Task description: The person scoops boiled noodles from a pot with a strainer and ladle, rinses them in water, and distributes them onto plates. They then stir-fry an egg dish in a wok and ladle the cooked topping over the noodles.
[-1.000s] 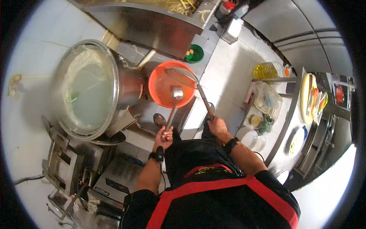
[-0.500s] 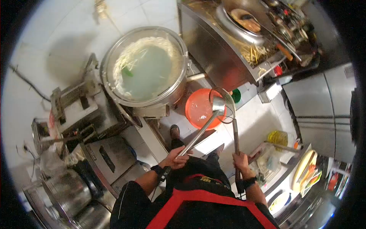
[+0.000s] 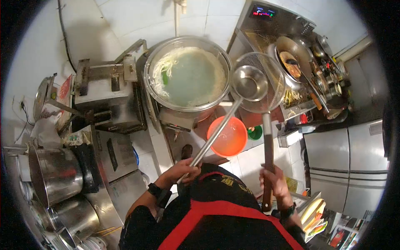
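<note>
Silver metal ladle w/ a round bowl and long handle (image 3: 249, 85): bowl's up ahead of the grip, fwd and to the right of the L hand (image 3: 186, 171). Fingers are wrapped round the handle near its lower end. R hand (image 3: 273, 181) is clamped round the handle of a big round wire-mesh strainer w/ a long brown handle (image 3: 267, 129), mesh head straight ahead of that grip. Ladle bowl overlaps the mesh from here; can't tell if they touch.

Imo the step in hand is just holding both tools up, and any next move calls for a steady two-handed carry, keeping the long handles from knocking.

Ahead of the L hand: large round steel pot of cloudy liquid (image 3: 188, 108), w/ pale noodle-like strands (image 3: 166, 66) along its left side. Between the grips, farther fwd and lower: round orange plastic basin (image 3: 241, 143).

Writing: yellow lettering on the black apron w/ red trim (image 3: 228, 180), right btwn the hands, too small to read. Far fwd-right of the R hand, a dark panel w/ red and blue lit display (image 3: 263, 11), also illegible. No brand I can make out tbh.
</note>
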{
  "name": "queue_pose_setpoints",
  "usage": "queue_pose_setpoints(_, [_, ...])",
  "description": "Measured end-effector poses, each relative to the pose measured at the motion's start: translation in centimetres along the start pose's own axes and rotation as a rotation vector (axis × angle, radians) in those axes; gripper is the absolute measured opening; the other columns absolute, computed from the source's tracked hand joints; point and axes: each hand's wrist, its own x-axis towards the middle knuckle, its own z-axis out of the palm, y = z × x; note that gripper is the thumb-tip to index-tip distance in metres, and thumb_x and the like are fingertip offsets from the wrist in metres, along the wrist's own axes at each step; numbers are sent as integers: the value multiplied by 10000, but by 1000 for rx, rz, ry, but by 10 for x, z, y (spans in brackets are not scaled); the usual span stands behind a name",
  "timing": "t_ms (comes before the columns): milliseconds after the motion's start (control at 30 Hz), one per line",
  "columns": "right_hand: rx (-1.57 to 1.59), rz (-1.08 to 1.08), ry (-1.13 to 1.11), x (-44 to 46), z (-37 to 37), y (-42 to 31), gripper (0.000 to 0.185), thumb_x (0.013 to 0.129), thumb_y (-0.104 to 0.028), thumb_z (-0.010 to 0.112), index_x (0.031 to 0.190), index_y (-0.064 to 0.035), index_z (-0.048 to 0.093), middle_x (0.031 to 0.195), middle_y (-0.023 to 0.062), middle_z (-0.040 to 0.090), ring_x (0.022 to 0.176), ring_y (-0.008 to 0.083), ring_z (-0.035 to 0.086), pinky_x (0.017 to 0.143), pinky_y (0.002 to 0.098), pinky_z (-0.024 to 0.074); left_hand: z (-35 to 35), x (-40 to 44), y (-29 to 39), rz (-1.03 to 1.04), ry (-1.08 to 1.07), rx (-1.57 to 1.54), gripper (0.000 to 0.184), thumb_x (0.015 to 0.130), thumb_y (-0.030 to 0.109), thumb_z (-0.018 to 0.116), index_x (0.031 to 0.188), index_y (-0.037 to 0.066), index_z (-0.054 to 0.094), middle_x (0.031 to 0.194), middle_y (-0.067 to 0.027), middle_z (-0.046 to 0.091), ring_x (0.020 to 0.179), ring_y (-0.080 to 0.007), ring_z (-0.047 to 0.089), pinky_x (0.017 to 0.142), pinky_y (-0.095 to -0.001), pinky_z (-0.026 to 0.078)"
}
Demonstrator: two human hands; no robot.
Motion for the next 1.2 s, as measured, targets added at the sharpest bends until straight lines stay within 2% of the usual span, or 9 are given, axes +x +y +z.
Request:
queue_pose_setpoints(200, [136,-22,-211,89,69,-74,152,896,-136,581,943,-34,477,707,47,500,567,128,507,471,264,433,-2,-21,19,129,415,334,264,874,138,606,1074,63,452,662,-8,498,447,-93,479,365,-241,373])
queue_pose_setpoints(433, [-101,63,-338,183,151,-81,43,870,-33,533,854,-13,498,682,82,552,540,180,547,460,310,470,-12,-83,68,234,884,687,291,826,135,612,1046,4,474,659,-45,528,439,-114,491,408,-286,408])
queue_pose_setpoints(600, [-180,133,-681,239,204,-96,203,945,-150,427,803,-10,469,678,48,491,549,130,494,519,267,443,-42,-101,77,260,984,688,313,822,134,618,1073,-11,499,656,-51,536,465,-122,509,455,-293,422])
queue_pose_setpoints(667, [329,417,-866,269,217,-99,272,938,-125,481,684,-30,495,623,74,547,525,175,535,484,305,465,-60,-103,74,372,1035,827,320,821,130,624,1084,-4,501,651,-48,541,476,-123,517,460,-284,422])
queue_pose_setpoints(733, [379,466,-952,275,233,-108,325,974,-211,416,702,-50,488,624,39,515,524,141,516,492,268,452,-44,-108,90,347,1041,756,314,819,130,627,1076,0,502,654,-50,547,482,-123,524,463,-283,427])
queue_pose_setpoints(833, [863,751,-921,299,251,-111,145,978,-107,383,900,15,380,779,42,442,641,112,482,563,221,460,-43,-107,102,301,1058,695,305,818,130,632,1064,5,503,662,-52,559,491,-121,533,467,-281,435])
queue_pose_setpoints(967, [745,489,-1071,332,251,-97,152,984,-121,387,887,-4,396,756,26,435,626,99,469,552,209,448,-49,-102,119,267,1062,657,301,819,132,633,1058,5,503,669,-56,568,492,-116,535,467,-281,441])
queue_pose_setpoints(1133, [653,353,-665,271,232,-100,119,963,-136,423,884,-49,437,761,11,465,579,71,428,501,211,396,-72,-91,132,265,1017,650,302,818,129,639,1055,-1,504,671,-55,572,496,-113,540,465,-281,440])
queue_pose_setpoints(1200, [736,369,-775,242,215,-101,117,965,-141,429,903,-43,439,782,15,470,594,75,430,515,204,393,-78,-88,141,262,1011,665,307,816,127,641,1059,-4,506,671,-56,574,498,-113,543,466,-280,441])
